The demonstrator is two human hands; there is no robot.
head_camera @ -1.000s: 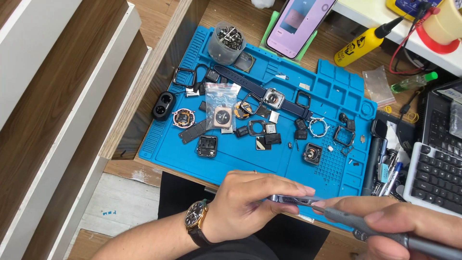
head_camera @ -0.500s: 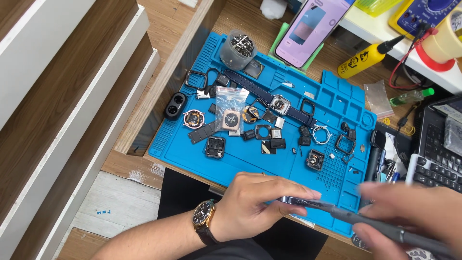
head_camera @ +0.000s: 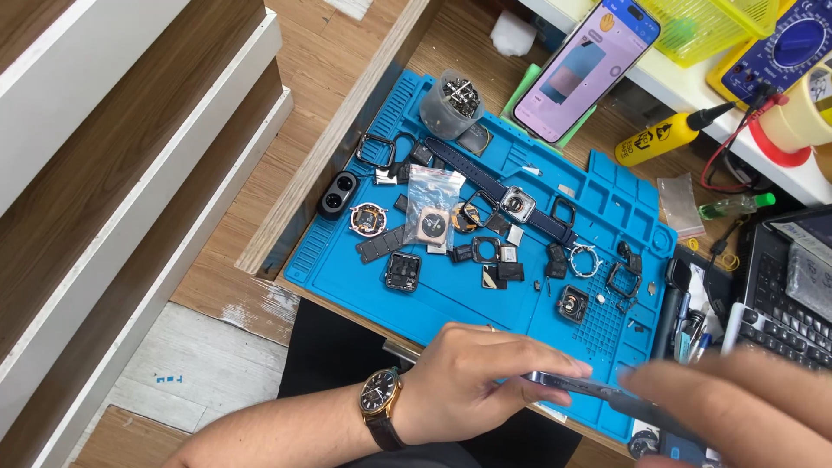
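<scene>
1. The left hand [head_camera: 472, 377], a watch on its wrist, pinches a thin dark tool [head_camera: 563, 386] at the near edge of the blue mat [head_camera: 451, 299].
2. The right hand [head_camera: 737, 403] is blurred; its fingers close around the tool's handle.
3. Watch parts [head_camera: 485, 234] lie scattered on the mat.

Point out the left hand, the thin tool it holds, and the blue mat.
left hand [head_camera: 472, 381], head view, on the back of the hand.
thin tool [head_camera: 563, 386], head view, mid-shaft.
blue mat [head_camera: 459, 299], head view, bare front area.
</scene>
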